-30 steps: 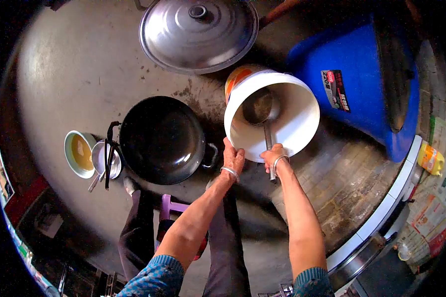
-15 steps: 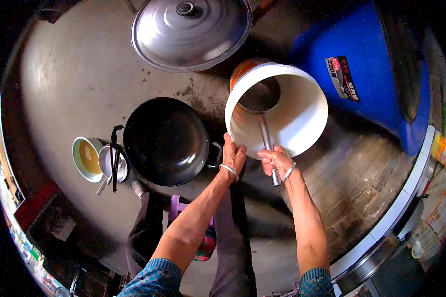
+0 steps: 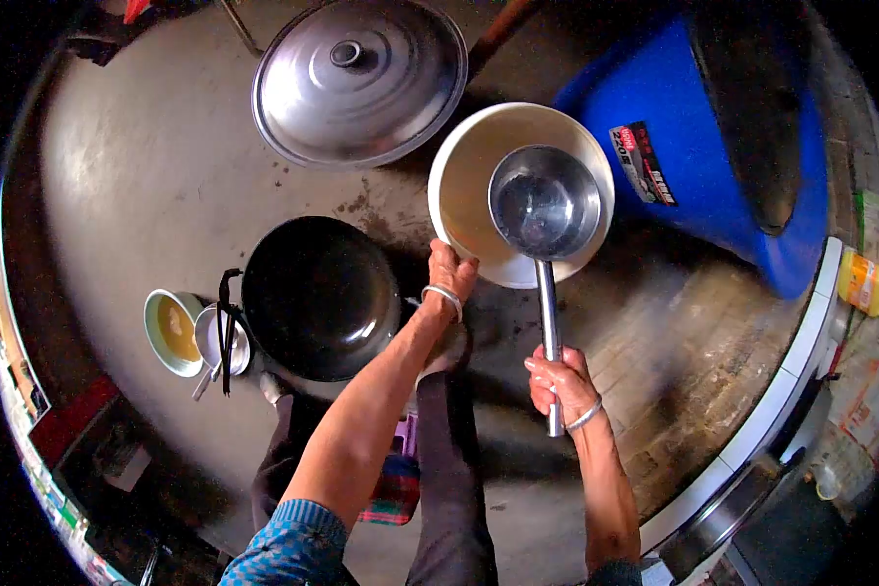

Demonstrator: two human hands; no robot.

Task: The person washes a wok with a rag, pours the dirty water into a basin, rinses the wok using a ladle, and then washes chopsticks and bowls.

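Shiny steel round-bowled ladle (image 3: 545, 200): glare fills the bowl; whether liquid lies there, cannot tell.
White round plastic bucket (image 3: 461, 186): base hidden, part of the inside covered by the ladle.
Bare left hand (image 3: 452, 272): some fingertips hidden at the bucket's rim.
Black round metal wok (image 3: 313, 293): right handle largely behind the bare left forearm (image 3: 361, 420).
Large blue plastic bin (image 3: 601, 98): small print on its rectangular label (image 3: 642, 163) unreadable.

Wok (image 3: 308, 293) between bowl (image 3: 154, 337) and bucket (image 3: 459, 190); ladle (image 3: 545, 205) over bucket mouth.
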